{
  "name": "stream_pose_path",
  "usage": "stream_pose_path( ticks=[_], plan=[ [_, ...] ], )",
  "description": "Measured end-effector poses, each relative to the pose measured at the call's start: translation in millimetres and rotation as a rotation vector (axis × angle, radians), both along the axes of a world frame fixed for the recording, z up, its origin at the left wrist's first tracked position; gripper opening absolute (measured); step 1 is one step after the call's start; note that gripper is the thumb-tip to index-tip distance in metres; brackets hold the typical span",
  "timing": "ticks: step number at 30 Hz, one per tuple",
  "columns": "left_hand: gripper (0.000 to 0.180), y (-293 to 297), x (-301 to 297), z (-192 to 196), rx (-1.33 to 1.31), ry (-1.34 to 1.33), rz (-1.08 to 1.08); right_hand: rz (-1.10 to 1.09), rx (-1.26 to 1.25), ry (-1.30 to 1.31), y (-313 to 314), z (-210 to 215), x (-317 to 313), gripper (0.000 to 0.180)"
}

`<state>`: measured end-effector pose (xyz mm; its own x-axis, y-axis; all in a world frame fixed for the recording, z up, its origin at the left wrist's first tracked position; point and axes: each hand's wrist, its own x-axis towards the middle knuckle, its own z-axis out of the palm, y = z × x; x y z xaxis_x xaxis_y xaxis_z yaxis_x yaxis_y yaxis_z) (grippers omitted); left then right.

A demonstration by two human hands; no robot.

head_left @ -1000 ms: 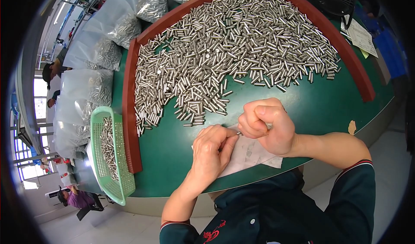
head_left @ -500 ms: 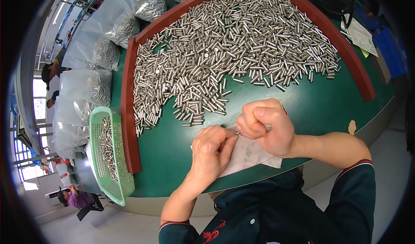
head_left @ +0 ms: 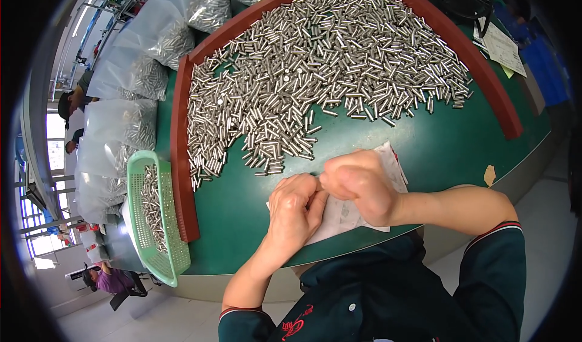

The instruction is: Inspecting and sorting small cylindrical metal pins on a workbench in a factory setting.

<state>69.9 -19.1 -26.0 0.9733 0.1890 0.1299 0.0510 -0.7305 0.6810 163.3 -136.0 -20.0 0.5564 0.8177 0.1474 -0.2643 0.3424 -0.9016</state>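
Both hands meet over the white paper sheet (head_left: 357, 212).
Left hand (head_left: 293, 209) and right hand (head_left: 357, 184), fingers curled, pinch something tiny; metal pins (head_left: 315, 69) heaped just beyond.

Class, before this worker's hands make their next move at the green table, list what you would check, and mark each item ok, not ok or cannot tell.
1. Left hand and right hand meet over the paper: ok.
2. A pin in their grip: cannot tell; fingers hide it.
3. Pins lie inside the red rim: ok.
4. Basket on the table: not ok; it overhangs the edge.
5. Paper lies flat under the hands: ok.
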Motion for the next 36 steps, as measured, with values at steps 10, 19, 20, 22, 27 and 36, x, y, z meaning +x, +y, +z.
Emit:
stream_pose_path(
  ticks=[10, 19, 20, 22, 27, 36],
  plan=[
    [0.009, -0.5, -3.4, 9.9, -0.215, -0.059, 0.103, 0.011, 0.039, 0.152, -3.9, -1.7, 0.6, 0.033],
    [0.013, 24.8, -10.7, -2.5, -1.528, 0.097, 0.105, 0.061, 0.066, 0.241, -4.0, -3.8, 1.4, 0.03],
    [0.013, 24.8, -10.3, -2.3, -1.527, 0.103, 0.114, 0.054, 0.059, 0.231, -3.3, -3.5, 1.4, 0.032],
    [0.015, 25.3, -10.4, -2.8, -1.531, 0.108, 0.126, 0.05, 0.05, 0.221, -2.1, -3.1, 1.8, 0.034],
    [0.019, 27.6, -8.6, 3.6, -1.535, 0.153, 0.164, 0.061, 0.044, 0.279, -0.7, -0.6, 4.7, 0.033],
    [0.023, 36.6, -7.6, 12.0, -1.589, 0.034, 0.26, 0.062, 0.038, 0.295, -0.4, -0.7, 6.5, 0.033]
  ],
)
